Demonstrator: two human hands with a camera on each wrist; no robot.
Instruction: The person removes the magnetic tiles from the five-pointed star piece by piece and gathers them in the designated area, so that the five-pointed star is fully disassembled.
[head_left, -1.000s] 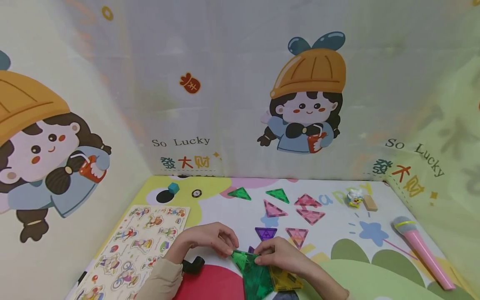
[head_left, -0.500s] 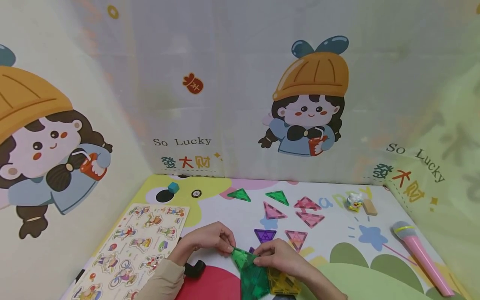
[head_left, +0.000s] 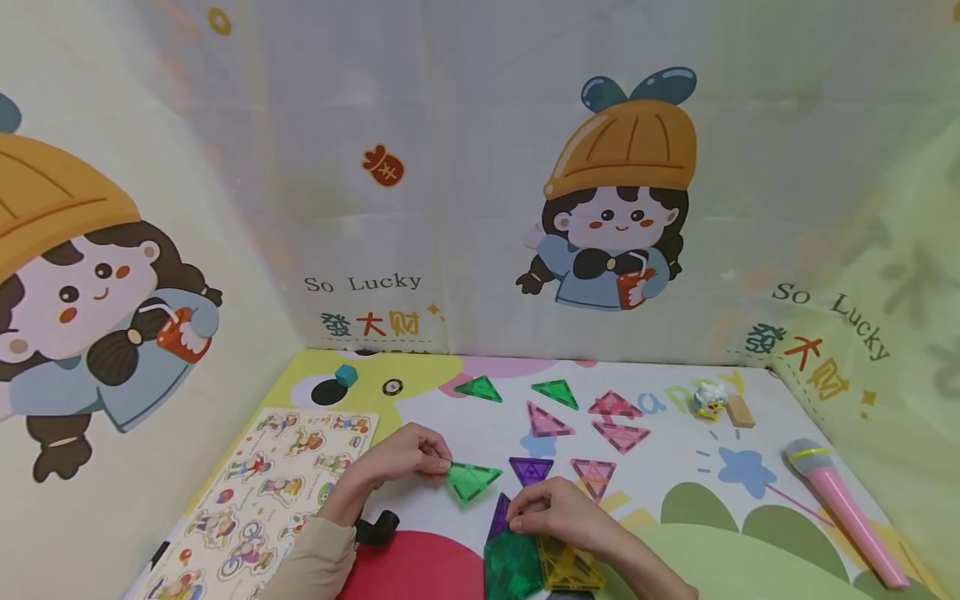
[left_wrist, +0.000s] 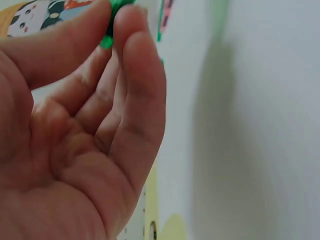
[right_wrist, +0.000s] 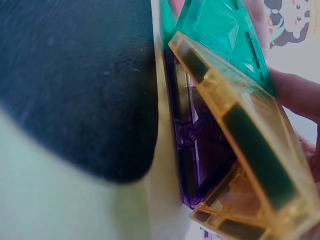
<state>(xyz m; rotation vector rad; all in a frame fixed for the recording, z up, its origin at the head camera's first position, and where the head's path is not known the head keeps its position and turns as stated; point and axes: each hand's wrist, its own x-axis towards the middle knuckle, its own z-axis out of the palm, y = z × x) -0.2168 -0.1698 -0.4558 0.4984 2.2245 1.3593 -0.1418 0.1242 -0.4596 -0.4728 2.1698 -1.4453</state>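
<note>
My left hand (head_left: 408, 457) pinches a green triangular magnetic tile (head_left: 471, 482) between thumb and fingers, lifted off the table; only a sliver of the green triangle (left_wrist: 116, 15) shows in the left wrist view. My right hand (head_left: 566, 517) holds a magnetic-tile structure near the table's front, its thumb and forefinger at the upper edge. That structure has a green tile (head_left: 513, 567), a yellow tile (head_left: 570, 571) and a purple triangle (head_left: 497, 518). Seen from the right wrist, the yellow tile (right_wrist: 250, 135) leans over a purple tile (right_wrist: 192, 150), beneath a green one (right_wrist: 220, 30).
Loose triangles lie behind the hands: green (head_left: 557, 392), pink (head_left: 621, 433) and purple (head_left: 531, 471). A picture puzzle board (head_left: 277, 483) lies left, beside a black pipe-shaped piece (head_left: 378, 528). A toy microphone (head_left: 847, 512), small figurine (head_left: 708, 400), wooden block (head_left: 740, 411) and blue cube (head_left: 347, 375) sit farther out.
My left hand has lifted the green triangle away from the structure, up and to the left, turning it. The purple triangle there now shows more fully. My right hand has stayed in place.
</note>
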